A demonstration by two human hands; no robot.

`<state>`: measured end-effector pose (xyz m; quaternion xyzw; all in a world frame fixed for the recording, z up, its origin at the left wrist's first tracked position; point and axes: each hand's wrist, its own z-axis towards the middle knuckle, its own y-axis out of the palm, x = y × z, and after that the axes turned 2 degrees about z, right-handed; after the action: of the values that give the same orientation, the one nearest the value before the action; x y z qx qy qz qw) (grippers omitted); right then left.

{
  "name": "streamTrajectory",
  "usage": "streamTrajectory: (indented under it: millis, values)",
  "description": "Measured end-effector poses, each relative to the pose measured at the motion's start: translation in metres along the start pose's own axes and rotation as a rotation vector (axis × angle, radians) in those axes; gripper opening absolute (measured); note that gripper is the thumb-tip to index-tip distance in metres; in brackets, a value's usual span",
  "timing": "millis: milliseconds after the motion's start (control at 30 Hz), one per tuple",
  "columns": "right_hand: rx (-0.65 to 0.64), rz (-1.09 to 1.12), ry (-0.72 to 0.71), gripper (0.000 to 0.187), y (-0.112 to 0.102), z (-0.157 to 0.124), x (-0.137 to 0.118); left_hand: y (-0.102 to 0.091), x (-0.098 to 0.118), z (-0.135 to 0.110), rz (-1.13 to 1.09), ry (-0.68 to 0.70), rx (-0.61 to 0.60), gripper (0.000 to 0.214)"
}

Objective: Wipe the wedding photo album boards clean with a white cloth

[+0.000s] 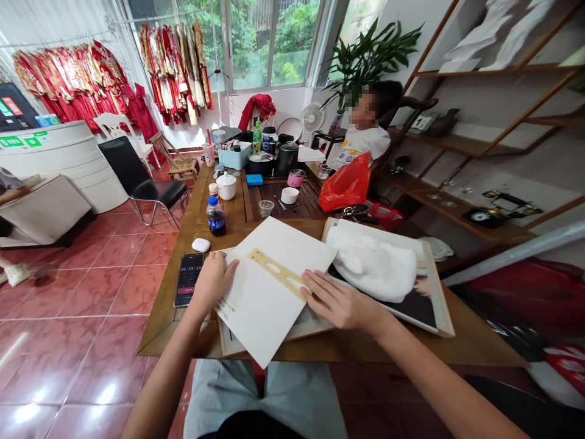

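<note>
A white sheet of board (269, 286) lies tilted on the wooden table (457, 347), over a picture frame (233, 344). A yellowish cut-out strip (278, 271) lies diagonally across the sheet. My left hand (212, 280) rests on the sheet's left edge, fingers curled over it and pressing down. My right hand (336, 299) lies flat on the sheet's right side, fingers stretched out, fingertips at the strip's lower end.
A phone (188, 277) and white earbud case (201, 245) lie left of the sheet. A framed picture with white cloth (375, 262) is on the right. A cola bottle (216, 214), tea things and a red bag (347, 183) stand farther back. A person sits at the far end.
</note>
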<state>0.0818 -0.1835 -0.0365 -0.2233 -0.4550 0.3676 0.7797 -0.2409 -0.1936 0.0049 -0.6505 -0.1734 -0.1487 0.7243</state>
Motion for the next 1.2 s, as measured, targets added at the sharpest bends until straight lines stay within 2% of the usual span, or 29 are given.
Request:
streamTrajectory:
  millis: [133,333,500,667,900,1200]
  values:
    - [-0.008,0.091,-0.025,0.027,0.014,-0.007,0.015,-0.004,0.003,-0.017,-0.040,-0.055,0.048,0.024]
    - [-0.015,0.234,0.053,0.026,0.035,-0.016,0.032,-0.008,0.012,-0.042,0.014,-0.181,-0.045,0.026]
    - [-0.052,0.344,0.187,0.031,0.054,-0.020,0.036,0.003,0.021,-0.061,0.005,-0.283,-0.080,0.029]
    - [-0.098,0.431,0.277,0.037,0.069,-0.024,0.037,0.018,0.031,-0.077,0.053,-0.312,-0.075,0.029]
    - [-0.139,0.511,0.350,0.043,0.080,-0.029,0.039,0.029,0.038,-0.083,0.111,-0.343,-0.069,0.029]
    - [-0.185,0.523,0.391,0.045,0.072,-0.023,0.036,0.036,0.024,-0.077,0.107,-0.302,-0.056,0.029]
